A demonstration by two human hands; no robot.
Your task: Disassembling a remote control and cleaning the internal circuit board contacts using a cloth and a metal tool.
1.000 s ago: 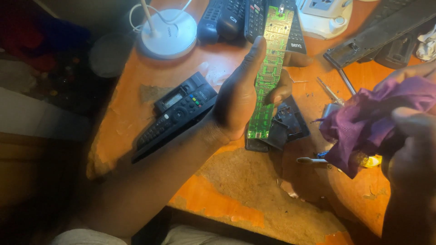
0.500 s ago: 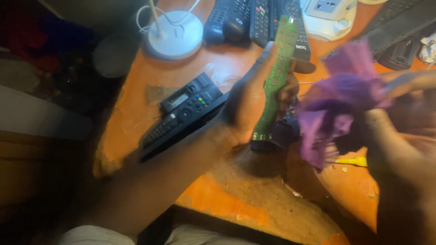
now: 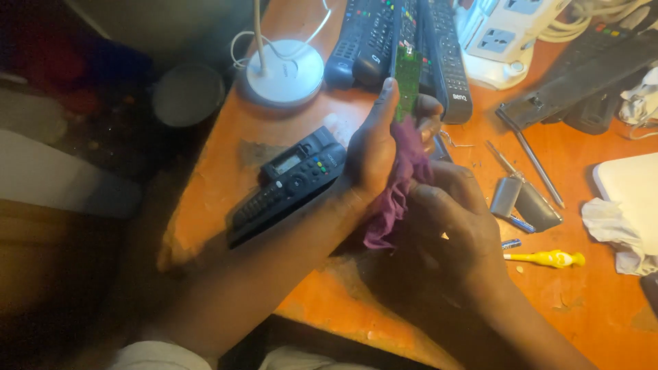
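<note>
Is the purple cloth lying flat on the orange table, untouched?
No, the purple cloth is pressed against the green circuit board by the right hand, while the left hand holds the board.

Bare orange table (image 3: 589,308) lies open at the near right. Black remotes (image 3: 411,34) and a white power strip (image 3: 507,41) block the far side; a remote (image 3: 288,181) lies left, tools (image 3: 524,199) crowd right.

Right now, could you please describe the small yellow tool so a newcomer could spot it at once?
Start at the orange table and go to its right side, below the grey metal pieces and left of the crumpled white tissue. The yellow tool lies flat there, apart from both hands. It is the only bright yellow thing on the table.
</note>
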